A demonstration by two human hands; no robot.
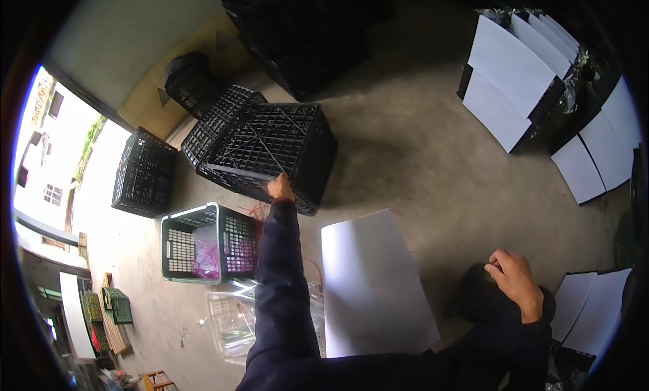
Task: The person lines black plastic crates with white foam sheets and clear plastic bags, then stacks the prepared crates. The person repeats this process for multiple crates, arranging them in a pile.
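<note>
My left hand reaches forward and grips the near edge of a large black plastic crate. The crate's lattice face is turned up, and it leans against another black lattice crate. My right hand hangs to the right with its fingers loosely curled, and nothing shows in it. Between my arms is a large white sheet, curved along its left side; what supports it is hidden. To the left of my left arm stands a dark green plastic crate with pink shredded strips inside.
Another black crate stands further left. A translucent crate with clear plastic film lies beside my left sleeve. White sheets cover dark stacks at the right. A big dark wrapped stack rises ahead on the concrete floor.
</note>
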